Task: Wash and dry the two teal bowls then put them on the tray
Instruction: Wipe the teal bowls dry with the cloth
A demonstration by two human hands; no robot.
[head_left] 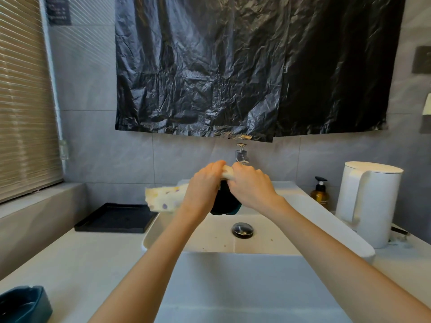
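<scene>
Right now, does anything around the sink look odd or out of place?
Yes. A crumpled black plastic sheet hangs on the wall, its lower edge just above the tap. Small brown specks dot the sink basin near the drain.

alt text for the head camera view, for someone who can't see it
Over a white sink, the left hand and right hand grip a spotted cloth against a dark teal bowl. A black tray lies on the counter left of the sink; a second teal bowl sits at the near left. A white kettle stands on the right.
</scene>
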